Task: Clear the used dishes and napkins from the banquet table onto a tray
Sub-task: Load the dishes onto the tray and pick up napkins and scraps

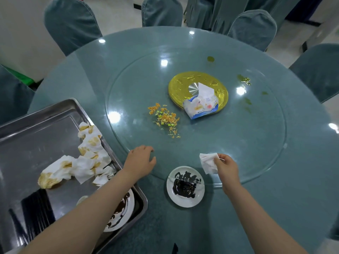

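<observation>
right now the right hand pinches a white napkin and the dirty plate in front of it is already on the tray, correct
Not quite. The right hand does pinch the white napkin, but the head view shows the dirty plate on the table, beside the tray.

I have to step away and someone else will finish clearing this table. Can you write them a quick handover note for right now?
Left hand: holds nothing, fingers resting on the glass turntable.
Right hand: has a grip on a white napkin.
Done: stained napkins and one sauce-smeared plate are in the metal tray.
Left: the held napkin, the dirty plate at the table edge, the gold plate under the tissue pack, and the food scraps.
</observation>
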### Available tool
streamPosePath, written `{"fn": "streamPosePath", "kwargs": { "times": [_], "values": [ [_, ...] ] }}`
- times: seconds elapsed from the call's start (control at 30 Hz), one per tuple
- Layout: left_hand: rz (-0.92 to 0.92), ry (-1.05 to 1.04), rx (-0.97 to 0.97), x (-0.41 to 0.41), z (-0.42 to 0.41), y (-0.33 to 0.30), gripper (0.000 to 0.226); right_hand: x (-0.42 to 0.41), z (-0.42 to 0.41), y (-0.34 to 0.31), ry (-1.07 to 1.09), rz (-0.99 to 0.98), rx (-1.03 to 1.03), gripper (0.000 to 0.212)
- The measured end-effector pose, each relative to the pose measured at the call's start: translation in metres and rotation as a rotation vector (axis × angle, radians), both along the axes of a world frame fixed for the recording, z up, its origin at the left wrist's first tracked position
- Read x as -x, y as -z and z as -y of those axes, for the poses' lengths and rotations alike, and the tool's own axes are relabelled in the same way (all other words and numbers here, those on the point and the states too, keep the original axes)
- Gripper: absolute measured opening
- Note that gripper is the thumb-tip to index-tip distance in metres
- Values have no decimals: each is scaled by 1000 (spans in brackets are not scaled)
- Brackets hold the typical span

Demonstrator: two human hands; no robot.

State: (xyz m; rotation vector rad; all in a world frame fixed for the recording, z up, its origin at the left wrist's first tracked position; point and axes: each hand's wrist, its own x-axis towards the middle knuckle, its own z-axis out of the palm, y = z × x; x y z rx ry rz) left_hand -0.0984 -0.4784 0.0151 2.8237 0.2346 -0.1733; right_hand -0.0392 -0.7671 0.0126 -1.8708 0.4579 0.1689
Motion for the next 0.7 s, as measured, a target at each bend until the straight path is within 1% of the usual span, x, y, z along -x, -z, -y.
{"fn": "streamPosePath", "kwargs": {
  "times": [0.07,0.17,0.23,0.3,0.47,0.6,0.7],
  "values": [
    [-38,-34,-13,-5,-9,3,52,-3,0,0,-3,4,-13,13],
    [-194,-53,-63,-13,-20,9,80,-7,1,0,-5,6,9,13],
    [-253,-81,-83,-19,-27,10,95,-11,2,1,-25,4,18,17],
    [-300,-112,-79,-26,-32,11,104,-18,4,2,-63,16,59,21],
    [-360,-163,-43,-40,-46,6,114,-51,0,-5,-88,71,131,19],
    [-405,-145,-34,-41,-35,11,120,-84,-10,-10,-111,84,199,28],
    [-392,-144,-22,-36,-25,16,119,-104,-19,-11,-149,92,233,34]
  ]
}}
